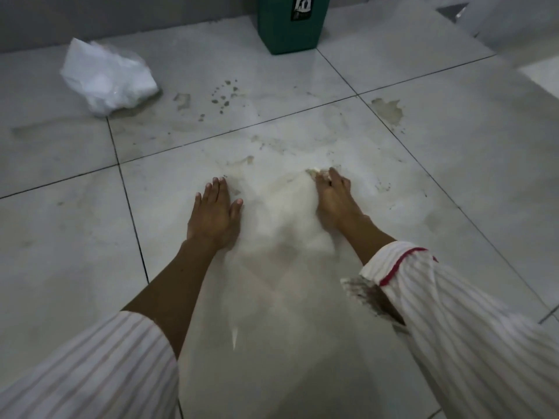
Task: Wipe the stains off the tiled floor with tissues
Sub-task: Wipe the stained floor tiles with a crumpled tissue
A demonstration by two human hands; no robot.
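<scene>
My left hand [213, 213] lies flat on the pale tiled floor [302, 343], fingers straight and together. My right hand [332, 196] presses a small crumpled tissue [316, 171] against the floor, and only a soiled bit of the tissue shows past my fingertips. Brown stains mark the tiles: a smear [242, 161] just ahead of my hands, a patch [388, 110] at the right, and scattered drops [225, 95] farther off.
A green waste bin [287, 25] stands at the far edge by the wall. A clear plastic bag holding white tissues [106, 78] lies at the far left. Dark grout lines cross the floor. My striped right sleeve cuff [363, 290] is stained.
</scene>
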